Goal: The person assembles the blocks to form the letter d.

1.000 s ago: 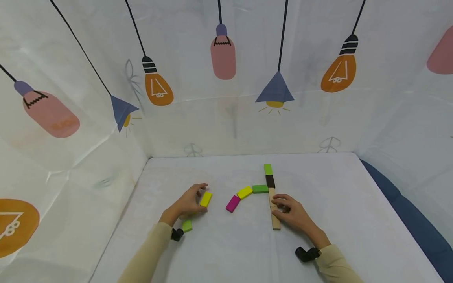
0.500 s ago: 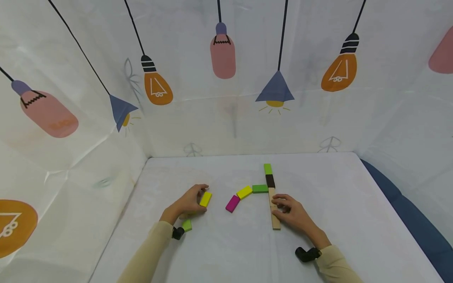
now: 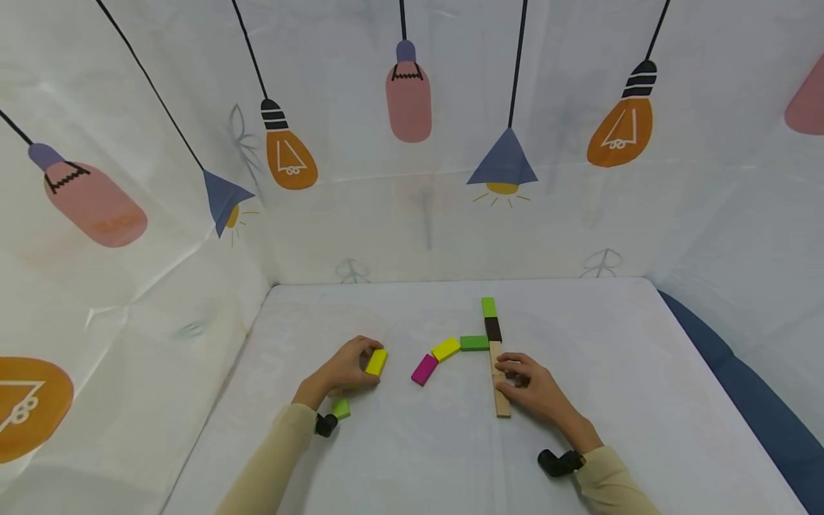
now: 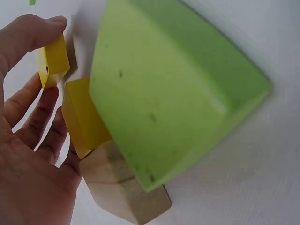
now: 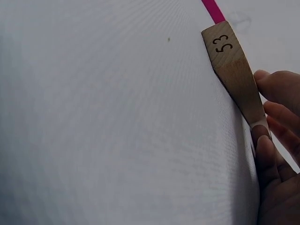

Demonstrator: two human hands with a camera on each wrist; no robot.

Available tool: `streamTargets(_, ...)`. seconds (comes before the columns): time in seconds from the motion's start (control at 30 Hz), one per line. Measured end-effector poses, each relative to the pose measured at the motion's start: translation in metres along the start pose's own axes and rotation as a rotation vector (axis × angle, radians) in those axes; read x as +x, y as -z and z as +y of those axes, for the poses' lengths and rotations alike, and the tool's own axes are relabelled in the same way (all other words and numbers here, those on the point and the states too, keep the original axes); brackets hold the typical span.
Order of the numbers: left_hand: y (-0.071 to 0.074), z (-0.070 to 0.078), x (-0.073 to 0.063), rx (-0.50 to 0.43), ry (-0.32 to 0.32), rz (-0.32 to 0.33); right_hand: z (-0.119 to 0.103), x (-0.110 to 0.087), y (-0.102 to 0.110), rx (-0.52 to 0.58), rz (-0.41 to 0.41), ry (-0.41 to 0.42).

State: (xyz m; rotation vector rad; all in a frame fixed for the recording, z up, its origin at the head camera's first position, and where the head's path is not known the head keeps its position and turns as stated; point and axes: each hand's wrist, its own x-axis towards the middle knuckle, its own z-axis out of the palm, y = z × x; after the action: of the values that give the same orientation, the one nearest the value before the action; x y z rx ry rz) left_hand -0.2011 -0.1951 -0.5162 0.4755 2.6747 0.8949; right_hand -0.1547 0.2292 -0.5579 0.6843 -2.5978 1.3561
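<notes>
My left hand (image 3: 345, 366) pinches a yellow block (image 3: 376, 363) between thumb and fingers at the left of the table. In the left wrist view, a light green block (image 4: 164, 89), a second yellow block (image 4: 85, 117) and a wooden block (image 4: 124, 183) lie close beside that palm. My right hand (image 3: 534, 384) rests its loosely bent thumb and fingers along a line of plain wooden blocks (image 3: 502, 406). The nearest wooden block (image 5: 229, 61) is marked 53 in the right wrist view. A black block (image 3: 492, 329) and a light green one continue that line away from me.
A green block (image 3: 474, 343), a yellow block (image 3: 446, 349) and a magenta block (image 3: 424, 370) curve leftward from the wooden line. The white table (image 3: 412, 458) meets a lamp-patterned sheet (image 3: 450, 229) behind and at the sides. Dark blue fabric (image 3: 727, 372) shows at the right edge.
The head view shifts slightly. My left hand and the yellow block barely move, and my right hand stays on the wooden blocks.
</notes>
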Motion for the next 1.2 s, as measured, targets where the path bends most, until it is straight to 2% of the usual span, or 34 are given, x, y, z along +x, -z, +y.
streamTargets(0.2, 0.000, 0.004, 0.000, 0.001, 0.012, 0.008, 0.001, 0.001, 0.000, -0.002, 0.008, 0.009)
streamTargets(0.4, -0.001, 0.011, -0.002, -0.002, -0.002, 0.019, 0.002, 0.002, 0.001, -0.001, 0.010, 0.020)
streamTargets(0.63, -0.010, 0.022, -0.009, -0.007, 0.008, 0.058, 0.002, 0.001, 0.001, -0.007, 0.018, 0.043)
streamTargets(0.87, -0.023, 0.031, -0.019, -0.006, -0.052, 0.073, 0.002, 0.000, 0.000, -0.013, 0.023, 0.066)
streamTargets(1.2, -0.037, 0.043, -0.028, -0.023, -0.119, 0.113, 0.004, 0.000, -0.001, -0.009, 0.021, 0.041)
